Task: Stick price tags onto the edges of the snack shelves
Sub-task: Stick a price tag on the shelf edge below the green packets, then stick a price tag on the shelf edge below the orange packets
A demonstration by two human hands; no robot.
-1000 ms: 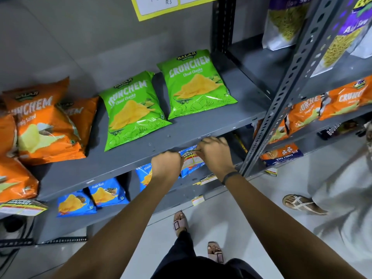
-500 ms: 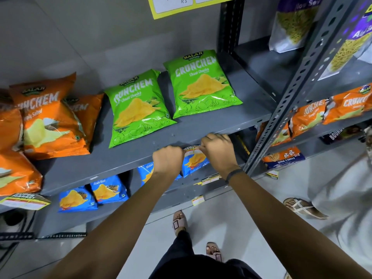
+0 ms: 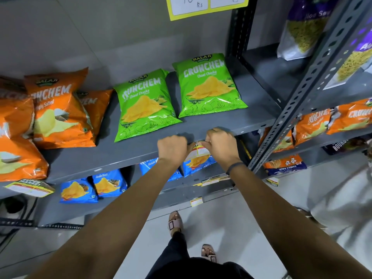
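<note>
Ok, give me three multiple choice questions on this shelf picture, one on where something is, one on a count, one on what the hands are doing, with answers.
1. Where are the blue snack bags?
A. on the shelf below the green bags
B. on the floor
C. beside the purple packs

2. How many green Crunchem bags lie on the shelf?
A. one
B. two
C. four

3. What are both hands doing?
A. hanging at the sides
B. lifting a green bag
C. holding a price tag at the shelf edge

Answers: 1 A, the blue snack bags sit one level down. 2 B, two green Crunchem bags lie side by side. 3 C, left hand and right hand pinch the price tag at the shelf edge.
</note>
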